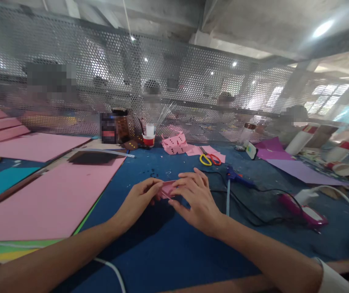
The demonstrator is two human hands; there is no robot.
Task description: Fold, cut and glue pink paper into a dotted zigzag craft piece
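A small folded piece of pink paper (167,189) is held above the blue table, between both hands. My left hand (143,194) pinches its left end, thumb on the near side. The fingers of my right hand (195,200) are bent over its right end, with the thumb close to the lower edge; they partly hide it. Beyond the hands lie scissors (210,158) with one yellow and one red handle, on pink paper scraps (197,150). A folded pink paper piece with black dots (174,143) stands beside them.
Pink sheets (52,199) cover the left side. A blue glue gun (238,177), its black cord and a magenta power strip (304,211) lie to the right. A brown jar (121,125) and a cup (148,139) stand before the perforated metal screen (186,89); people sit behind it.
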